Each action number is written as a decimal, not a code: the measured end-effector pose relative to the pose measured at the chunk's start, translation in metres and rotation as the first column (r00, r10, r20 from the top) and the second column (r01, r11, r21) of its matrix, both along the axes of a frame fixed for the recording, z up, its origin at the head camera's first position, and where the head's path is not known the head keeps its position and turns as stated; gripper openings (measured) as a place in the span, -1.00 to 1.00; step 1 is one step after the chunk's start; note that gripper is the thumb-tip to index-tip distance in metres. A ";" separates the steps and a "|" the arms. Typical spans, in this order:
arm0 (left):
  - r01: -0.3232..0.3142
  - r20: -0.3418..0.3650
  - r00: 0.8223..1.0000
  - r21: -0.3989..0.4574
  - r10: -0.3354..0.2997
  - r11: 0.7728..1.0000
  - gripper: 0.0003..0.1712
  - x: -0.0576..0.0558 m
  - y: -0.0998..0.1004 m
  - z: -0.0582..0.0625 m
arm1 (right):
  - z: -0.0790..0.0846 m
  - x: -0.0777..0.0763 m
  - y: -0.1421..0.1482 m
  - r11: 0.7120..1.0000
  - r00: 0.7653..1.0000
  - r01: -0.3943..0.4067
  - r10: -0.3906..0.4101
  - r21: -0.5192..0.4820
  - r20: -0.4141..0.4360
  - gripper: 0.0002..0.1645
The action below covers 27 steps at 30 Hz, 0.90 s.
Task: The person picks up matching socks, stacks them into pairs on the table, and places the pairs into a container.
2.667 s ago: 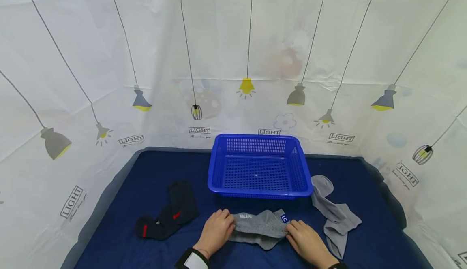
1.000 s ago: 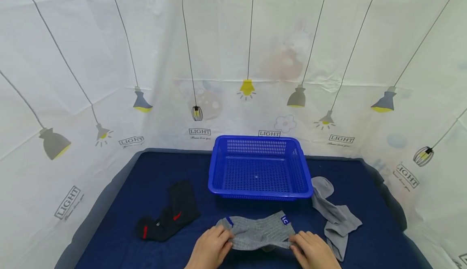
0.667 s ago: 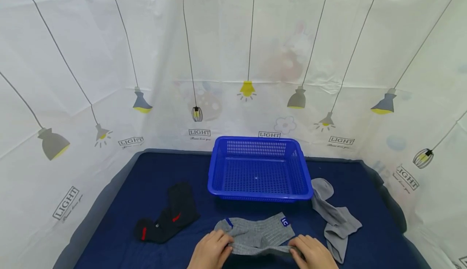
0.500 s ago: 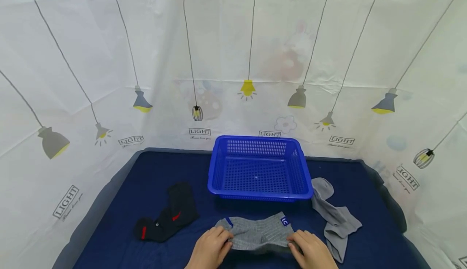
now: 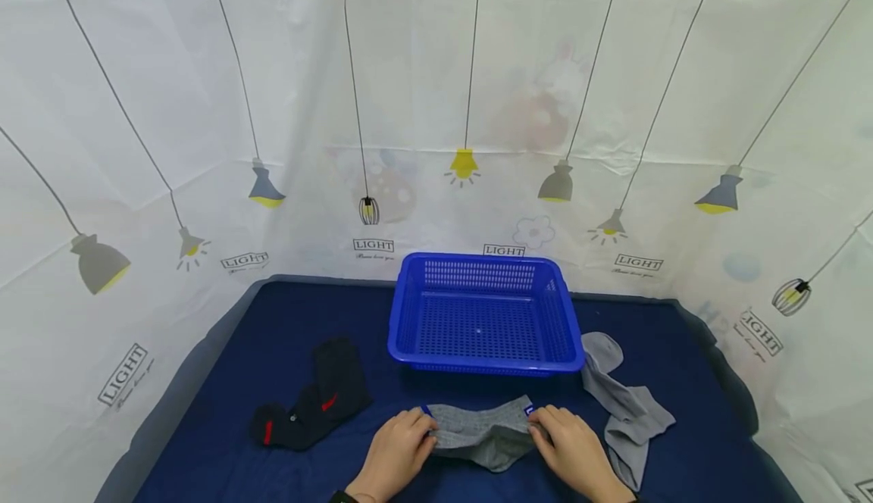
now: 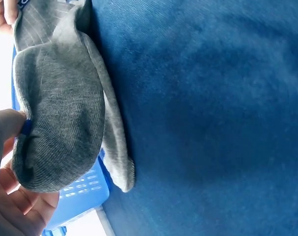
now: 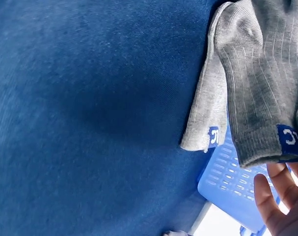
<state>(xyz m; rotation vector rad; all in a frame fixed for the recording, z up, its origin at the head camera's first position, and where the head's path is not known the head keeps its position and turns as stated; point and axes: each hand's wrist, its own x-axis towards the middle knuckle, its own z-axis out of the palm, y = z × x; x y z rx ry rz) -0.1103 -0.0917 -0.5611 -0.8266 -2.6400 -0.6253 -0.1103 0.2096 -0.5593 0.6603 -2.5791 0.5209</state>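
A pair of grey ribbed socks (image 5: 483, 436) with blue cuff labels is stretched between my two hands in front of the basket. My left hand (image 5: 398, 446) pinches the toe end of the upper sock (image 6: 60, 118) between thumb and fingers. At the other end my right hand (image 5: 574, 446) pinches the cuff beside its blue label (image 7: 290, 140). The lower sock (image 7: 207, 105) is underneath, apart from the upper one at its cuff. In the head view the upper sock's near edge sags, and my right fingers partly cover the label.
A blue plastic basket (image 5: 477, 363) stands just beyond the socks. Black socks (image 5: 341, 382) with red marks lie to the left on the dark blue cloth (image 5: 225, 457). Light grey socks (image 5: 630, 404) lie at the right, against the basket's corner. A printed white curtain (image 5: 436, 94) encloses the back and sides.
The upper grey sock has been lifted, and its near edge now hangs in a fold. My right hand has shifted a little left and away from me, partly covering the label.
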 end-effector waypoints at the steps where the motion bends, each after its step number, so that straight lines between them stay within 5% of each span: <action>1: -0.008 0.007 1.000 -0.004 0.008 1.000 -0.92 -0.001 0.000 0.000 | -0.001 -0.001 0.000 1.000 1.000 0.003 -0.003 -0.002 0.006 -0.83; 10: -0.080 -0.083 0.993 -0.005 0.079 0.997 -0.90 -0.012 0.002 -0.007 | -0.007 -0.012 -0.002 0.997 0.997 0.063 -0.065 0.039 0.051 -0.89; 27: -0.154 -0.060 0.986 0.012 0.154 0.988 -0.95 -0.033 0.002 -0.012 | -0.011 -0.030 -0.005 0.988 0.981 0.114 -0.128 0.100 0.148 -0.94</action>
